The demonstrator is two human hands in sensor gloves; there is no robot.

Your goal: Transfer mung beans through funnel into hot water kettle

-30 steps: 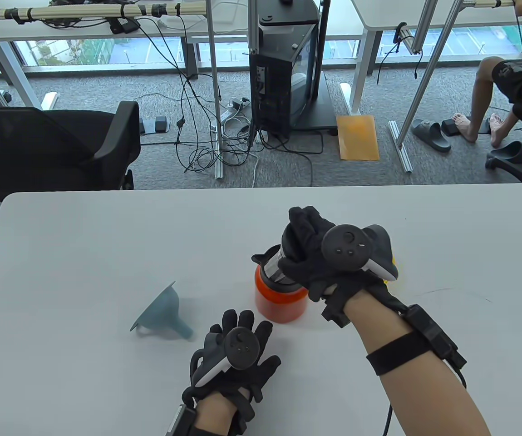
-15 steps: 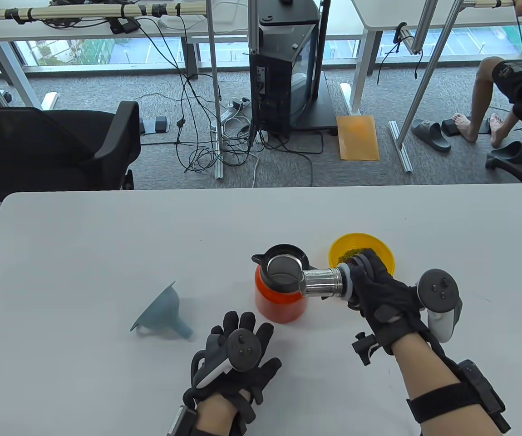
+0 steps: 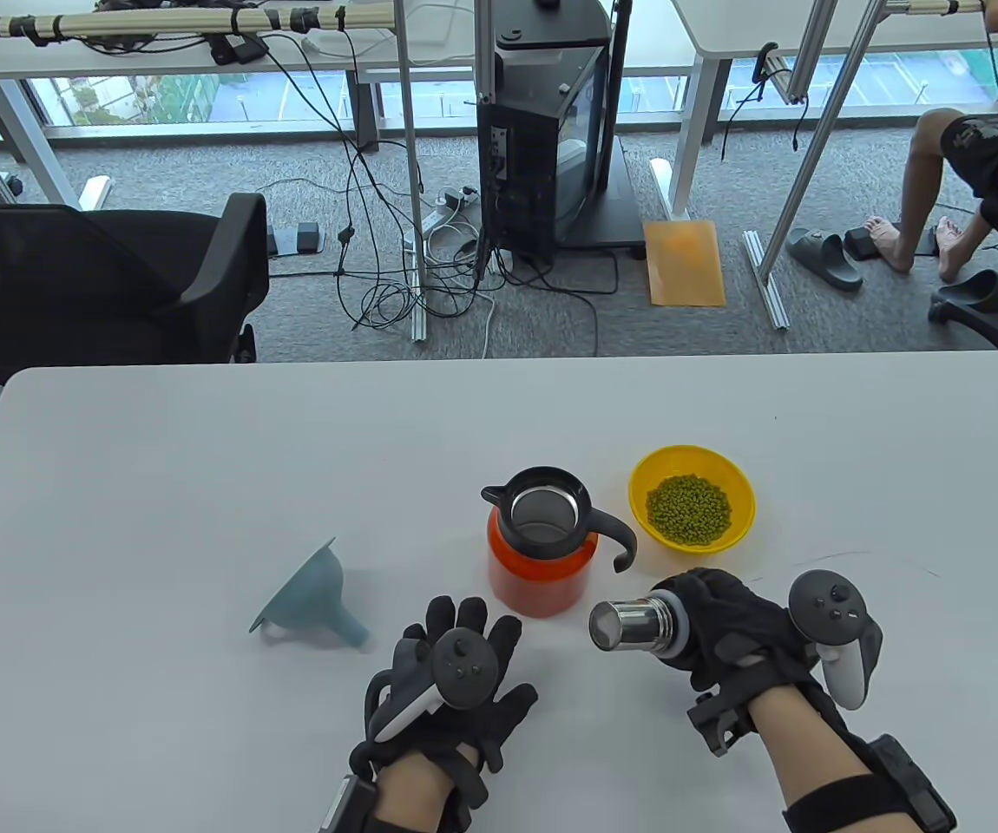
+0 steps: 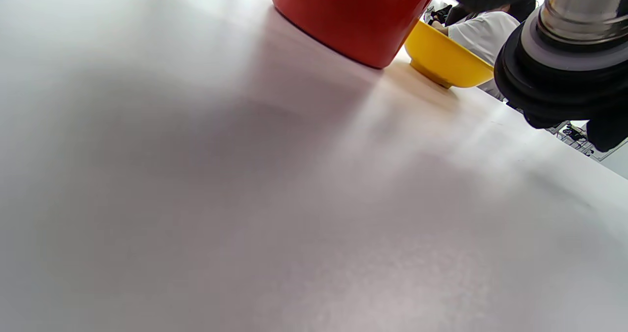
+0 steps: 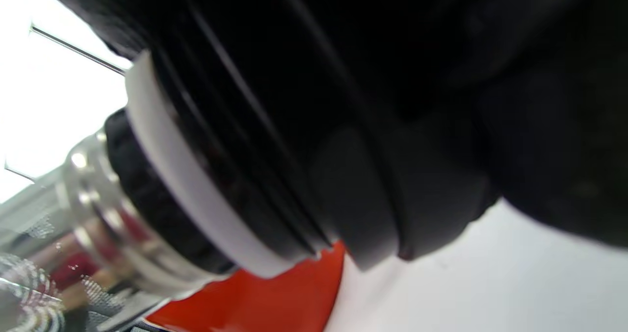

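While the right hand [image 3: 725,629] gripped the kettle's steel stopper [image 3: 633,625] beside the open red kettle [image 3: 541,555], the left hand [image 3: 456,685] lay spread flat. Mung beans [image 3: 688,510] sat in the yellow bowl [image 3: 738,486]; seating the funnel [image 3: 308,599] likely came next.

Bright window daylight; wrist views blurred, glary.

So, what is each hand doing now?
Left hand: open, flat on the table, holds nothing.
Right hand: grips the kettle stopper.
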